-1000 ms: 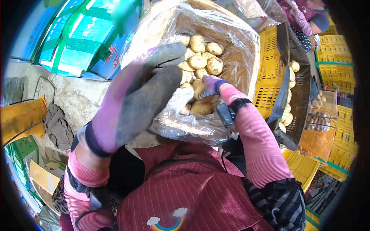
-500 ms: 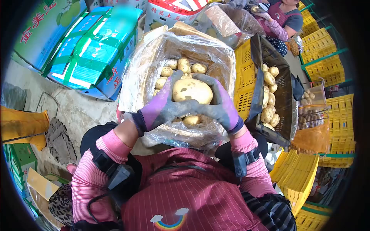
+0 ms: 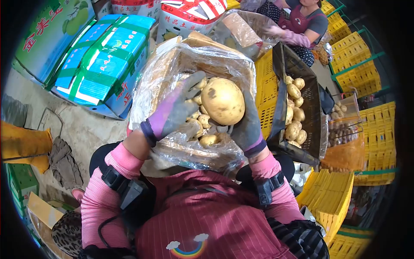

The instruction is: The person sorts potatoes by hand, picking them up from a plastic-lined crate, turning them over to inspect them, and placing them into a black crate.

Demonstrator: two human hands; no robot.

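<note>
A large potato with dark spots is held up above the plastic-lined box. My right hand, in a grey and purple glove, grips it from the right side and below. To the left of the potato, my left hand wears a matching glove. Its fingers are spread and hold nothing, with the fingertips near the potato's upper left. Beneath my hands, several smaller potatoes lie in the box, partly hidden by the gloves and the big potato.
On the right stands a yellow crate beside a dark-lined crate with several potatoes. Blue cartons are at the left, a printed potato sack behind. Another person sits at upper right. Yellow crates stand at lower right.
Both hands were around the potato before. My left hand has come off it to the left, while my right hand holds it, turned more upright with its dark spots showing.
</note>
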